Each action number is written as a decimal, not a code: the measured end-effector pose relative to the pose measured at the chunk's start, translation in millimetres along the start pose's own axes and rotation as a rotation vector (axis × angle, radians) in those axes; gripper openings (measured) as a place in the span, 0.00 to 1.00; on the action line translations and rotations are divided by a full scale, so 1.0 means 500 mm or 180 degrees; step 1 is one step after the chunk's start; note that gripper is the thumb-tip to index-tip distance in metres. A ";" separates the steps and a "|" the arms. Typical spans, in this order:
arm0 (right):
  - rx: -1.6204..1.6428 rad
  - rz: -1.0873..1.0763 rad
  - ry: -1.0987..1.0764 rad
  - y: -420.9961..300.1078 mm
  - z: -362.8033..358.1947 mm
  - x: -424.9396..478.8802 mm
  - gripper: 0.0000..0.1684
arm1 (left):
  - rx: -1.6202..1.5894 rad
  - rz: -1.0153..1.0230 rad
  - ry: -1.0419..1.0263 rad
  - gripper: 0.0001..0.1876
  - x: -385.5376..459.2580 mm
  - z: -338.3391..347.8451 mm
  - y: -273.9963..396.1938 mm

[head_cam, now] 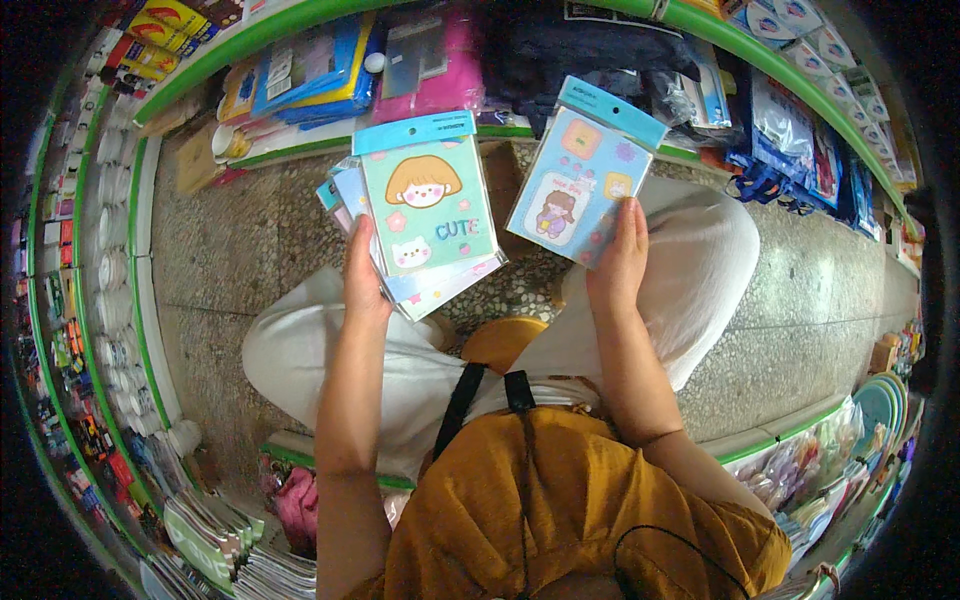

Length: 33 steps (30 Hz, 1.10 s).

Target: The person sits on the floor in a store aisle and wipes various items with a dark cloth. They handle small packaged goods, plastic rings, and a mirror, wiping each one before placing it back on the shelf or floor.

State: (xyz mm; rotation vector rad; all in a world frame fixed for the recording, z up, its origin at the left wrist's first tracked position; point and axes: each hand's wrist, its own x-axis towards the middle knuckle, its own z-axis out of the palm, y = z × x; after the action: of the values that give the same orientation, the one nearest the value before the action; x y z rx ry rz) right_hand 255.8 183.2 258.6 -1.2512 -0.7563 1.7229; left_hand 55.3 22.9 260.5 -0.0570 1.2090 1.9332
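My left hand (365, 274) grips a fanned stack of packaged notebooks (427, 202) by its left edge. The top one is green, with a cartoon face, a white bear and a turquoise header; others stick out beneath it. In my right hand (624, 259) is a blue packaged notebook (579, 180) with a cartoon girl on it, held at its lower right corner and tilted. A gap separates it from the stack. Both are raised above the speckled floor, between my knees. Whether the right hand holds more than one pack, I cannot tell.
A green-edged shelf (300, 148) with plastic-wrapped blue, yellow and pink goods (427, 67) runs across the front. Blue bags (799, 150) hang at the right. Shelves of cups and bowls (114, 225) line the left side. A brown cardboard box (504, 176) stands behind the notebooks.
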 end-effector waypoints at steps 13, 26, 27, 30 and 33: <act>-0.0265 0.0409 -0.0549 0.022 -0.001 0.003 0.20 | 0.0365 -0.0211 -0.0393 0.26 -0.012 0.008 0.000; -0.1107 0.0393 -0.1056 0.053 0.026 -0.025 0.22 | 0.1250 -0.0451 -0.0451 0.21 -0.016 0.021 -0.021; -0.1073 0.0444 -0.1284 0.054 0.026 -0.025 0.23 | 0.1329 -0.0491 -0.0434 0.21 -0.017 0.025 -0.023; -0.0728 0.0442 -0.1888 0.068 0.030 -0.018 0.23 | 0.2123 -0.0046 -0.0431 0.19 -0.028 0.042 -0.032; -0.0452 0.0733 -0.1799 0.082 0.025 -0.018 0.21 | 0.2161 0.0092 -0.0468 0.20 -0.035 0.048 -0.015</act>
State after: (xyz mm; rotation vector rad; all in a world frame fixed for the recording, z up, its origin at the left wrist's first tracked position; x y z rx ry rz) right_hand 233.5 156.8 231.8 -0.9702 -1.1074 2.2879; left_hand 80.6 31.8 275.4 0.4498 1.7000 1.4300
